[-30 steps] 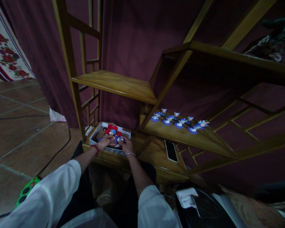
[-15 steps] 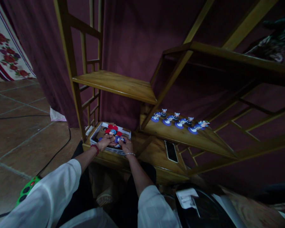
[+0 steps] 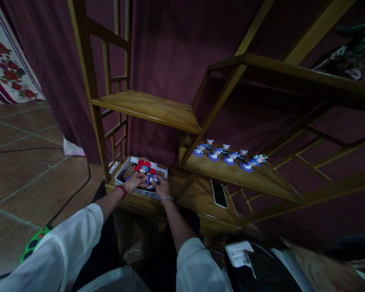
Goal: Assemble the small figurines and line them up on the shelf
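Wooden shelf unit [image 3: 146,107]: surrounds the fingers; one board is above and beyond them, another to their right carries a row of figures, and the lower board [image 3: 197,202] runs beneath.
Arms: two, in white sleeves [image 3: 76,239], both stretched forward and down, converging at the wrists.
White box [image 3: 122,169]: one, open-topped, brown inside, sitting on the lower board just below the fingers.
Hands: two, over the box; the left hand [image 3: 134,182] lies back upward, pointing inward to the right, and the right hand [image 3: 162,187] points away and slightly left.
Phone [image 3: 219,194]: one, dark-faced with a white edge, lying to the right of the fingers, well apart.
Purple figures [image 3: 230,158]: four on round bases, right of the fingers and higher up.
Dark figures [image 3: 225,149]: three clearly seen, pale-headed, just behind the purple ones.
Held figurine [image 3: 153,179]: one, purple-blue and white, tilted over, finer detail too small to tell; it is between both hands, gripped by the fingers from either side.
Red round pieces [image 3: 152,171]: at least four in the box, just beyond the fingers, around one blue-topped figure [image 3: 144,169].
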The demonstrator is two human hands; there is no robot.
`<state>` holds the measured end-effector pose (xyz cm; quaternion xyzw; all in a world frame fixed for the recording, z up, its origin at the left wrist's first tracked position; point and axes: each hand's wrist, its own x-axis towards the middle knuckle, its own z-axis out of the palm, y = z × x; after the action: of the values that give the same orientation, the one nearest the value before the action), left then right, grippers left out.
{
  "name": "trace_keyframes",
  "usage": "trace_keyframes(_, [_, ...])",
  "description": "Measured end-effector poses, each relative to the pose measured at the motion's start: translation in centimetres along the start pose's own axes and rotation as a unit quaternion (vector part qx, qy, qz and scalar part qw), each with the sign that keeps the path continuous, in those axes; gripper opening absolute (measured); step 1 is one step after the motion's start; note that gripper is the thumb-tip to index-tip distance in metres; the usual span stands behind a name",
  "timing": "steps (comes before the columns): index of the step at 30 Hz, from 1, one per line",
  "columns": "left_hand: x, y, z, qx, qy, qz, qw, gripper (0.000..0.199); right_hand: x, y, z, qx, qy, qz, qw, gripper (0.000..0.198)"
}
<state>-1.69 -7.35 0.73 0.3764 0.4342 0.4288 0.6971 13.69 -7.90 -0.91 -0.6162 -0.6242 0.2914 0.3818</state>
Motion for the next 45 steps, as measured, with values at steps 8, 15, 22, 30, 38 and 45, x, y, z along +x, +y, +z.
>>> trace_keyframes(8, [-0.3, 0.5, 0.2, -0.018, 0.002, -0.006, 1.000, 0.023, 0.0, 0.1, 0.2, 0.005, -0.001, -0.006, 1.000, 0.025])
trace_keyframes(15, [-0.3, 1.0, 0.4, -0.027, -0.026, -0.021, 0.999, 0.028, 0.2, -0.5, -0.6, -0.005, -0.016, -0.016, 1.000, 0.026])
trace_keyframes(22, [-0.6, 1.4, 1.0, -0.023, -0.032, -0.017, 0.999, 0.030, 0.0, -1.3, -1.3, -0.010, -0.006, -0.013, 1.000, 0.026])
trace_keyframes(30, [-1.3, 1.1, 1.3, -0.041, -0.032, -0.018, 0.998, 0.024, -0.6, -2.6, -2.4, -0.030, -0.016, -0.050, 0.998, 0.024])
trace_keyframes(38, [-2.0, 0.7, 1.7, -0.071, -0.039, -0.021, 0.997, 0.022, -1.3, -3.7, -3.2, -0.067, -0.033, -0.102, 0.992, 0.023])
trace_keyframes(45, [-2.5, 0.2, 1.6, -0.096, -0.039, -0.017, 0.994, 0.021, -1.7, -4.0, -3.4, -0.113, -0.055, -0.152, 0.980, 0.025])
